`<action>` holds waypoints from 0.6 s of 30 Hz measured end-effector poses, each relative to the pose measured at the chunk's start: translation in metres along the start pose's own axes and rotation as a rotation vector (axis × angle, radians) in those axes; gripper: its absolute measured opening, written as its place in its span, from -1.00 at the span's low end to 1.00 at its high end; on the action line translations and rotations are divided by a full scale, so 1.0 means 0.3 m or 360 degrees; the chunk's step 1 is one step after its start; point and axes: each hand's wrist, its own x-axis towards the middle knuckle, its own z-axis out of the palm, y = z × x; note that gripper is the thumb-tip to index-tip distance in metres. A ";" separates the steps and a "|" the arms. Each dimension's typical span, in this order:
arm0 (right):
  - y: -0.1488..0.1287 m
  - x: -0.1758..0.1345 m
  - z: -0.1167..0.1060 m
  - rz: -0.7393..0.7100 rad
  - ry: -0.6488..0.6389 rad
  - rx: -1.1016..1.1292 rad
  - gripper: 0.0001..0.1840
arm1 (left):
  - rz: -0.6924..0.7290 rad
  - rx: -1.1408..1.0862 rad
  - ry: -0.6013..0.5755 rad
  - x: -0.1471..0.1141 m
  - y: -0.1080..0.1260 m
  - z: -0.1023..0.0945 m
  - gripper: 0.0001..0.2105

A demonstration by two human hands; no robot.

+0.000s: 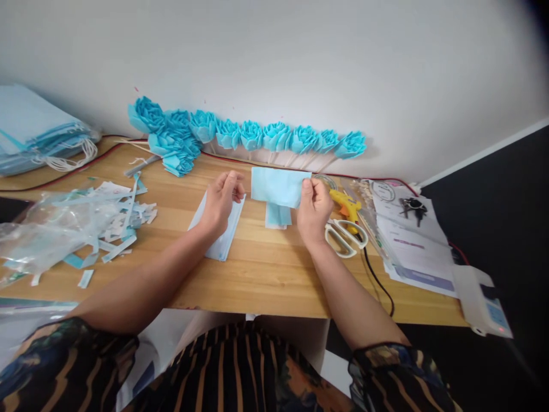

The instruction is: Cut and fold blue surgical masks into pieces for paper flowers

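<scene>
My right hand (315, 209) pinches the right edge of a light blue rectangular sheet of thin mask-like fabric (277, 186), thumb in front. The sheet hangs above the table. Below it lie small cut blue pieces (281, 216). To the sheet's left, apart from it, is my left hand (223, 197), its fingers curled in and the thumb against the index finger; nothing shows in them. Under that hand lies a stack of flat light blue sheets (225, 240), partly covered by the wrist. White-handled scissors (345, 237) rest just right of my right wrist.
Blue fabric flowers (251, 135) on white sticks lean along the wall. Fabric scraps (124, 220) and a clear plastic bag (55, 229) are at left, below piled blue masks (40, 131). A yellow glue gun (346, 206), papers (412, 240) and keys (413, 209) lie at right.
</scene>
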 end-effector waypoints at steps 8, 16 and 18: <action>-0.038 -0.054 0.007 -0.0618 -0.0507 -0.0025 -0.82 | -0.0609 -0.0445 -0.0491 -0.031 0.040 0.041 -0.53; -0.009 -0.072 0.036 -0.0982 -0.0749 -0.0252 -0.71 | -0.0501 -0.0514 -0.0473 -0.002 -0.005 0.011 -0.76; -0.009 -0.066 0.031 -0.0968 -0.0706 -0.0237 -0.73 | -0.0447 -0.0418 -0.0451 -0.002 -0.016 0.007 -0.78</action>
